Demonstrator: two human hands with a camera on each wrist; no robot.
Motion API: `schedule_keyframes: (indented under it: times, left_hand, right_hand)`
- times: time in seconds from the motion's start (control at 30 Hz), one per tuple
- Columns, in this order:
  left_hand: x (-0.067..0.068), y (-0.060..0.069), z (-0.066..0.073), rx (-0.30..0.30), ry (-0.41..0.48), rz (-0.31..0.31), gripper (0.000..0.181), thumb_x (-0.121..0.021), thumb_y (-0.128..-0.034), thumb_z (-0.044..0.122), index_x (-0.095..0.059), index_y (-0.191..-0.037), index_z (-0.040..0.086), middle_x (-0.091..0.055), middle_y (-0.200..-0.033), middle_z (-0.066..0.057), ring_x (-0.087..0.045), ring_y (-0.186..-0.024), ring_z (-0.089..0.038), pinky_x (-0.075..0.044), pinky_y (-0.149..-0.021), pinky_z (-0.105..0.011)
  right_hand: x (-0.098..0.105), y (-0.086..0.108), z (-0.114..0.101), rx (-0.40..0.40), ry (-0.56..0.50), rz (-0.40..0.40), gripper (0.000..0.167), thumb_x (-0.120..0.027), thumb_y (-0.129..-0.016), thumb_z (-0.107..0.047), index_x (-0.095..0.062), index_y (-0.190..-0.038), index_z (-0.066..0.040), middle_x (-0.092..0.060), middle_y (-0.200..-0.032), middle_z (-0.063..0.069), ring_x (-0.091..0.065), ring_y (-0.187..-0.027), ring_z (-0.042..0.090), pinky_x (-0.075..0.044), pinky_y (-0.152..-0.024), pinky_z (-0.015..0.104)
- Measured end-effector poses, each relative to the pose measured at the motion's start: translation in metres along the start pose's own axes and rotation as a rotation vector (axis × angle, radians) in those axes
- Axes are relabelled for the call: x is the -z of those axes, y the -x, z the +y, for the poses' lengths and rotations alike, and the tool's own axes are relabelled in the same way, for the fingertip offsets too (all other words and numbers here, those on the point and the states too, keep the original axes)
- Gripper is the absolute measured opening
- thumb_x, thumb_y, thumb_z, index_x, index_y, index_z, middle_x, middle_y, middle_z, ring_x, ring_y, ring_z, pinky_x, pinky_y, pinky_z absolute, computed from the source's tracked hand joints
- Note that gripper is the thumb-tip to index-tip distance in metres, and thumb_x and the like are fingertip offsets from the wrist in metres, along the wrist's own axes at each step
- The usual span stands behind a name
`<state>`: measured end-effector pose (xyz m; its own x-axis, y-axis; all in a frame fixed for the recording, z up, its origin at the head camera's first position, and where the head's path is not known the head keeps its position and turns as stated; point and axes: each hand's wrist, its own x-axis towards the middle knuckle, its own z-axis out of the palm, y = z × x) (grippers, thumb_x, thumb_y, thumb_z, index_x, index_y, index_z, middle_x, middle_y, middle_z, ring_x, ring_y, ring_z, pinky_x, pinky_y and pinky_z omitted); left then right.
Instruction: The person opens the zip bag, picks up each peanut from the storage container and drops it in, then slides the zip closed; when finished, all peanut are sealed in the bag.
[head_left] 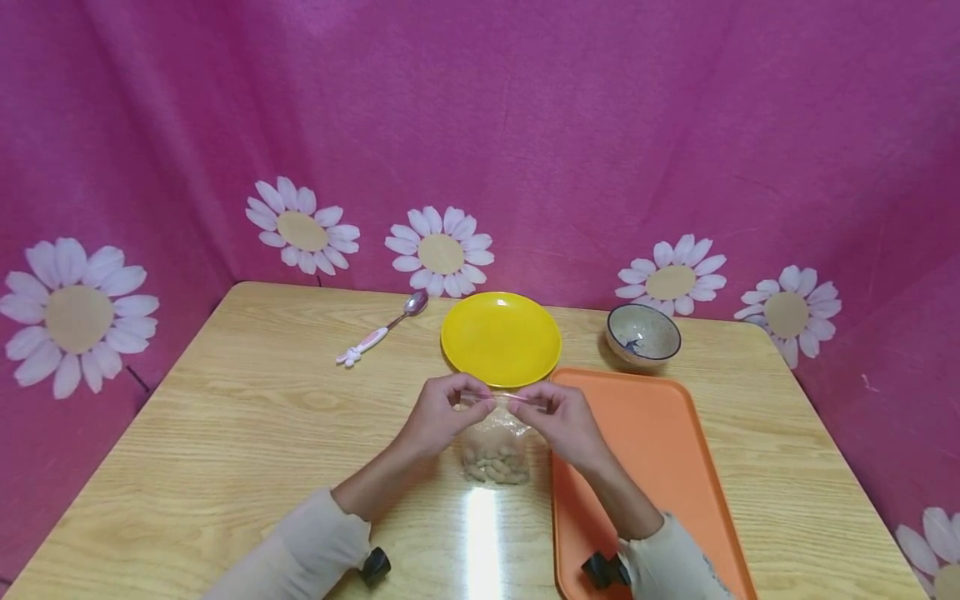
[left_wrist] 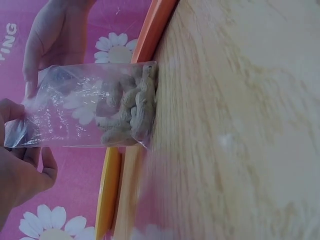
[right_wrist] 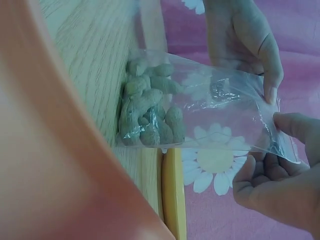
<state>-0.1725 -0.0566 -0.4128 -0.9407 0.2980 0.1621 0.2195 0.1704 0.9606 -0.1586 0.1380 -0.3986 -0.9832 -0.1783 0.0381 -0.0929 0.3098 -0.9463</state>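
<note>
A clear plastic zip bag (head_left: 495, 446) of unshelled peanuts (head_left: 497, 467) stands upright between the hands, its bottom at the tabletop. My left hand (head_left: 448, 412) pinches the bag's top edge on the left, thumb in front and fingers behind. On the right, my right hand (head_left: 562, 417) pinches the same edge, the two thumbs close together. In the left wrist view the peanuts (left_wrist: 131, 102) fill the lower part of the bag. From the right wrist view, the bag's upper part (right_wrist: 225, 110) holds no peanuts. Whether the seal is parted cannot be told.
A yellow plate (head_left: 501, 337) lies just beyond the hands. To its left is a spoon (head_left: 386, 327) with a rabbit-shaped handle end. An orange tray (head_left: 645, 450) lies under the right forearm, with a patterned bowl (head_left: 643, 335) behind it. Pink flowered cloth (head_left: 525, 150) surrounds the wooden table (head_left: 247, 417).
</note>
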Motion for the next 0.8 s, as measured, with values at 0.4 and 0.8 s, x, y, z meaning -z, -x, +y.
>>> schedule_keyframes:
  times: [0.4,0.8]
  left_hand:
    - [-0.0007,-0.0006,-0.0001,0.0,-0.014,-0.056,0.016,-0.067,-0.0875,0.018,-0.07,-0.095,0.005,-0.072,-0.094,-0.011,-0.061,-0.088,-0.014,-0.049,-0.083,-0.032]
    - [-0.0002,-0.0017,0.0018,-0.045,-0.043,-0.025,0.015,-0.07,-0.0856,0.02,-0.072,-0.094,0.008,-0.073,-0.092,-0.007,-0.063,-0.088,-0.014,-0.051,-0.081,-0.03]
  right_hand:
    - [-0.0017,0.0012,-0.004,-0.028,-0.037,-0.065,0.024,-0.069,-0.087,-0.018,-0.069,-0.1,0.002,-0.071,-0.094,0.016,-0.065,-0.082,0.012,-0.053,-0.077,0.022]
    - [-0.002,-0.0027,-0.0037,0.034,-0.035,-0.074,0.022,-0.069,-0.087,-0.017,-0.069,-0.098,0.003,-0.07,-0.094,0.019,-0.067,-0.084,0.02,-0.054,-0.075,0.022]
